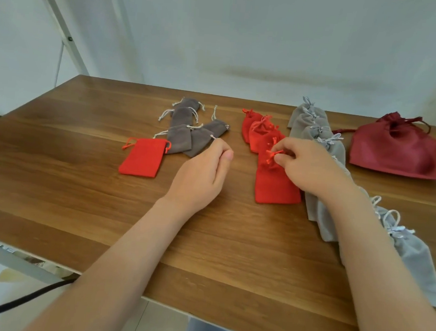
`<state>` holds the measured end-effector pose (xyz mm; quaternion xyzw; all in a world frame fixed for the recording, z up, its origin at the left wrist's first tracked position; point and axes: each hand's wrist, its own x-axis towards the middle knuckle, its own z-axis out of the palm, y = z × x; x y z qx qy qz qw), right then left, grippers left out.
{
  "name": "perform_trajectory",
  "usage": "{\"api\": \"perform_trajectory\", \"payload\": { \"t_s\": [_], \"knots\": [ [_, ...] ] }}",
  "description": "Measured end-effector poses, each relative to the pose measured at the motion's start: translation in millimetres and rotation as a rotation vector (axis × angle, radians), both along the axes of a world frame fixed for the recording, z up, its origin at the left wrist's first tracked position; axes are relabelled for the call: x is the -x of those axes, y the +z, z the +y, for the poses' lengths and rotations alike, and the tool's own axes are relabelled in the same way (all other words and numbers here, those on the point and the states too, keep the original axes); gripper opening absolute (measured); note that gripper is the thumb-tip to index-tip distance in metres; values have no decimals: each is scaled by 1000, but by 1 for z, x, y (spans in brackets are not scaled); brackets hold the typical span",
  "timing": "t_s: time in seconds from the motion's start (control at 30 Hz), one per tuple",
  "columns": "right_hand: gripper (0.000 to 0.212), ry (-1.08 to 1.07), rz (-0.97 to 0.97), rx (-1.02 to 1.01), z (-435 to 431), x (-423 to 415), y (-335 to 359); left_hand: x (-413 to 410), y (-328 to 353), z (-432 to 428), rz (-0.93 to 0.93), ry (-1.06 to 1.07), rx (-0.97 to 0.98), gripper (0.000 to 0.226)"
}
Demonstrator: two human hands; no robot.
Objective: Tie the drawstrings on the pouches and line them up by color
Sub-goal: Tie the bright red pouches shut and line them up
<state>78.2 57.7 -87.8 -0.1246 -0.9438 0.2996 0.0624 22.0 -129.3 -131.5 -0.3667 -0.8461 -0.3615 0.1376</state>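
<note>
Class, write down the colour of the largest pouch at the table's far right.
Dark red. The head view, the only one, shows the largest pouch clearly.

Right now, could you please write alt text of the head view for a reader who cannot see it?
A person's right hand pinches the drawstring of the nearest bright red fabric pouch in a row on a wooden table; the curled left hand sits by a cluster of brown-grey pouches. Light grey pouches line the right side.

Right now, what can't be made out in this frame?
Head view only.
Light grey pouches: mid-row covered by the right hand, pinching a red drawstring, and its forearm.
Maroon bag: cut off by the right edge.
Left hand: curled fingers hide whether it holds anything.
</note>
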Motion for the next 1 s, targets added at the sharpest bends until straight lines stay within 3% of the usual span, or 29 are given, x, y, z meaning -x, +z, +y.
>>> {"api": "perform_trajectory", "payload": {
  "t_s": [0.17, 0.3, 0.43, 0.57, 0.63, 0.7, 0.8, 0.87, 1.0],
  "knots": [
    [28, -88, 170, -170, -7, 4, -11, 1, -1, 4, 45, 201, 66, 10],
    [46, -106, 505, -184, -33, 1, -14, 9, -5, 2, 124, 421, 105, 8],
    [52, 17, 659, -256, -66, -1, -23, 13, -12, 2, 172, 465, 203, 15],
    [50, 179, 606, -195, -89, 7, -37, 12, -15, -1, 235, 416, 267, 26],
    [53, 228, 526, -203, -92, 11, -44, 12, -14, -6, 265, 547, 355, 16],
    [53, 246, 480, -204, -88, 14, -49, 14, -12, -9, 254, 726, 399, 24],
    [47, 241, 456, -180, -86, 16, -52, 18, -9, -15, 27, 823, 439, 42],
    [45, 254, 453, -175, -87, 17, -54, 22, -10, -16, -101, 828, 451, 38],
    [41, 264, 461, -178, -85, 19, -56, 26, -8, -21, 46, 833, 526, 25]
  ]
}}
